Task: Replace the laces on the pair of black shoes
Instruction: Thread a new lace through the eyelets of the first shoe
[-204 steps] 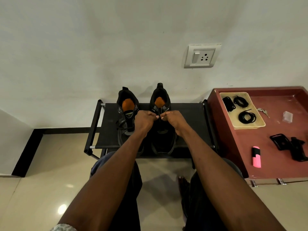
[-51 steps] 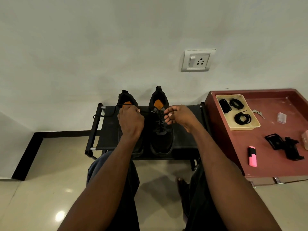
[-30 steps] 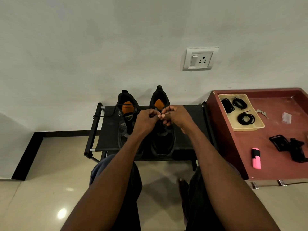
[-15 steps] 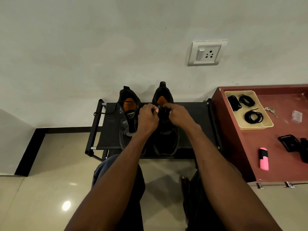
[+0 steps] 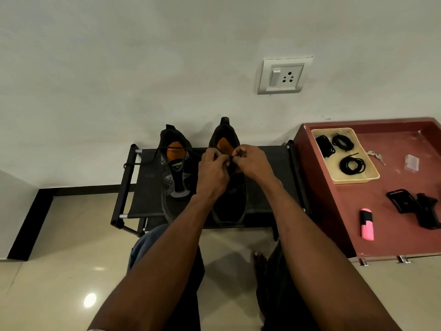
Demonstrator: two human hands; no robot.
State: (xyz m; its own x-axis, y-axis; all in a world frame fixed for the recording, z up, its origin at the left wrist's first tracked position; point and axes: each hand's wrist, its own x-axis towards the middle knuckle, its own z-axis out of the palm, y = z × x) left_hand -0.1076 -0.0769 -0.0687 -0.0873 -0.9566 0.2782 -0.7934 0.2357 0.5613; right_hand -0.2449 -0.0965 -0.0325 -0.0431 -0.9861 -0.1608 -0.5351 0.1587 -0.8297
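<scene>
- A black lace [image 5: 229, 161] is pinched in the grip of both hands: the left hand [image 5: 213, 172] and the right hand [image 5: 253, 162] are curled, fingertips nearly meeting over the upper eyelets of the right shoe [image 5: 228, 201]. How much lace sits between the fingers is hidden by the knuckles.
- The step in hand is judged to be threading or drawing the lace through a top eyelet; the pinch is best kept close to the lace tip, so that the end stays stiff and can be aimed.
- Tension should be shared evenly between the two sides, so that the rows lower down are not pulled crooked; those rows are covered by the hands and cannot be checked.
- The shoe is best steadied by the heels of the hands, since it only rests on the black rack [image 5: 148, 187] and could slide toward the wall.
- The left shoe [image 5: 175, 173] stands just beside it with its tongue bare and eyelets apparently empty; a loose lace [image 5: 140, 162] trails from its collar over the rack's left rail and should be kept out of the working pinch.
- Spare coiled laces [image 5: 352, 164] lie in the tan tray [image 5: 372, 175] on the red surface [image 5: 393, 223], well apart to the right, near a pink marker [image 5: 367, 224].
</scene>
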